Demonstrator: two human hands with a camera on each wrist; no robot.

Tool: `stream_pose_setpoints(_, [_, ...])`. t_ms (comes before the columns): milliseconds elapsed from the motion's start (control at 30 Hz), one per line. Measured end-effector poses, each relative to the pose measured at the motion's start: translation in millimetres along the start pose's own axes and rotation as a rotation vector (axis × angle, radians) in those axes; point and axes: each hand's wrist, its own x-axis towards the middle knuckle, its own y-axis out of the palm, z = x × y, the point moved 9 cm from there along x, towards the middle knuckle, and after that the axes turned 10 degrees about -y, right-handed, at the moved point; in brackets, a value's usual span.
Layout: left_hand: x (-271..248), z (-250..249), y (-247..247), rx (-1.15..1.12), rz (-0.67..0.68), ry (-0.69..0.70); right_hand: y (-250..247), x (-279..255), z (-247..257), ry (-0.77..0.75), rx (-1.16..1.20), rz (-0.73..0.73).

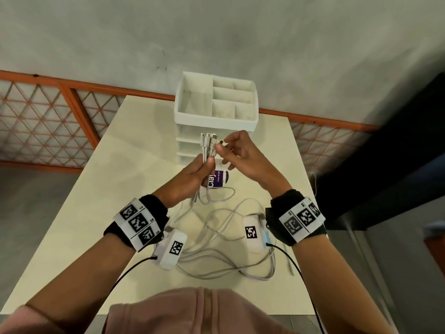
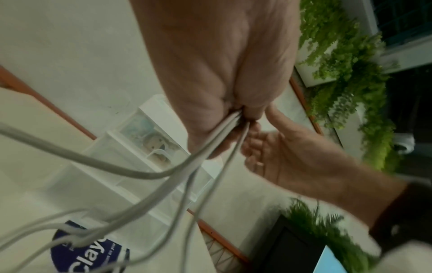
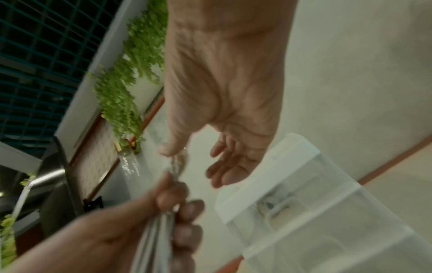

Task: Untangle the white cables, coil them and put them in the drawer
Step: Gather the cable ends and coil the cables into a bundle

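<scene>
Several white cables (image 1: pixel 218 239) lie tangled in loops on the cream table (image 1: pixel 101 189). My left hand (image 1: pixel 199 171) grips a bunch of them upright, connector ends (image 1: pixel 207 137) sticking up above the fist. In the left wrist view the cables (image 2: pixel 161 171) run down out of the left hand (image 2: pixel 224 92). My right hand (image 1: pixel 237 153) pinches one connector tip (image 1: pixel 220 142) between thumb and forefinger, the other fingers relaxed. The right wrist view shows the right hand (image 3: pixel 219 103) above the left hand (image 3: pixel 168 218). A white drawer unit (image 1: pixel 214 121) stands just behind both hands.
A purple-labelled clay tub (image 1: pixel 218 180) sits on the table under my hands. The drawer unit's top tray (image 1: pixel 183 112) has open compartments. An orange-framed lattice railing (image 1: pixel 43 121) runs behind the table. A dark piece of furniture (image 1: pixel 390 165) stands to the right.
</scene>
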Motion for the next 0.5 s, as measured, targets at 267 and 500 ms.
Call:
stream_pose_setpoints(267, [2.8,-41.0,-4.7,-0.566,0.149,0.122,94.5,-17.9,-28.8,0.077,-0.034,0.569])
stream_pose_setpoints(500, [-7.2,-47.5,-77.1,-0.434,-0.072,0.220,45.3,-6.4,-97.8,0.089,-0.467,0.438])
